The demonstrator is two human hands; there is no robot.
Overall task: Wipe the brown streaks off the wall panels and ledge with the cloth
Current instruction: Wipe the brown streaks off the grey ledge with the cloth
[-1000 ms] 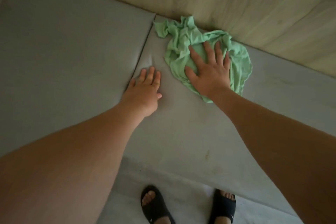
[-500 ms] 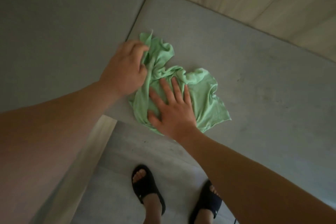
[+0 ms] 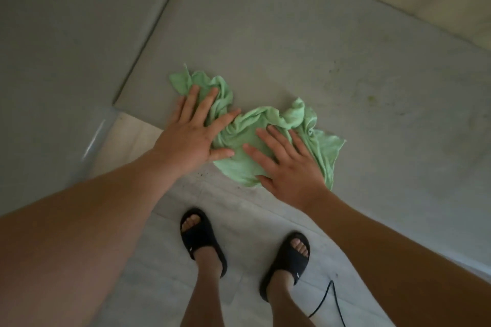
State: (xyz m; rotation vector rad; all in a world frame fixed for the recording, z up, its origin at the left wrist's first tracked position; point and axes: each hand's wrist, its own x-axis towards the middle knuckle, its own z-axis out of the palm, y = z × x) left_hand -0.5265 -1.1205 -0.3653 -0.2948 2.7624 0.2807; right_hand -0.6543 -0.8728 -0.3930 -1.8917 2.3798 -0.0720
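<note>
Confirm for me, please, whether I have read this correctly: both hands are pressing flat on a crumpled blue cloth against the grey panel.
Not quite: the cloth is green, not blue, as the head view shows. The rest holds: the left hand and the right hand both press flat on the crumpled cloth against the grey panel.

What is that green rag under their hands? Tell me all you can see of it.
The cloth is pale mint green, thin and soft-looking, with a ragged edge on its right. It lies crumpled into folds against the grey panel, close to the panel's lower edge. The left hand presses flat on its left part. The right hand presses flat on its lower right, fingers spread. No stain shows on it.
</note>
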